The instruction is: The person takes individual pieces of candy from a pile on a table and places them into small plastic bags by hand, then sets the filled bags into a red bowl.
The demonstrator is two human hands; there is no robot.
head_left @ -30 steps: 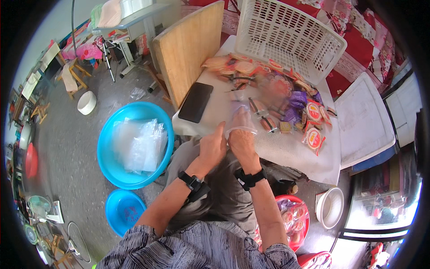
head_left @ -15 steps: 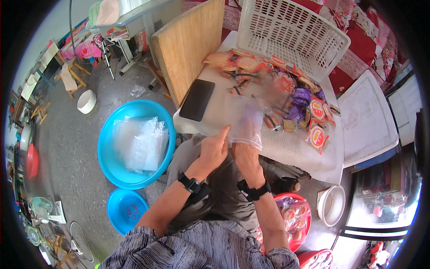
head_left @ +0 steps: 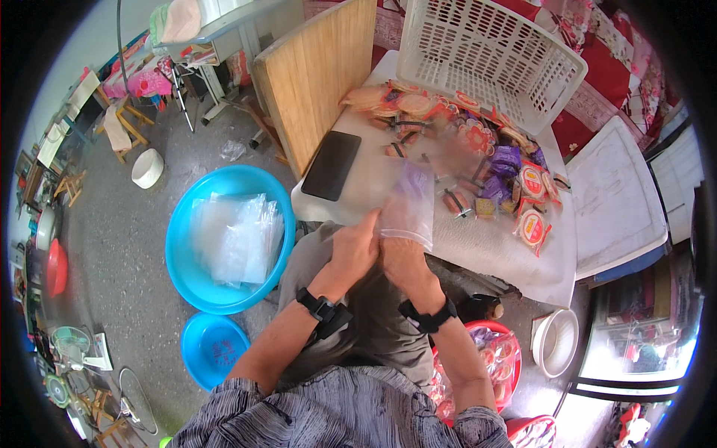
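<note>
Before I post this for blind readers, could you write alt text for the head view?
Someone's right hand is inside a clear plastic bag, the left hand beside it, at a table scattered with wrapped snacks. A blue tub of bags stands at left.

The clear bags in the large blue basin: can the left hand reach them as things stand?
Probably yes: nothing covers the clear bags, and the left hand could likely pass over the large basin's rim.

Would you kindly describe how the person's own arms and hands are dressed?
The left hand and right hand look ungloved. A black strap circles the left wrist, another black strap the right. The grey-and-black streaked sleeves end near the elbows.
</note>
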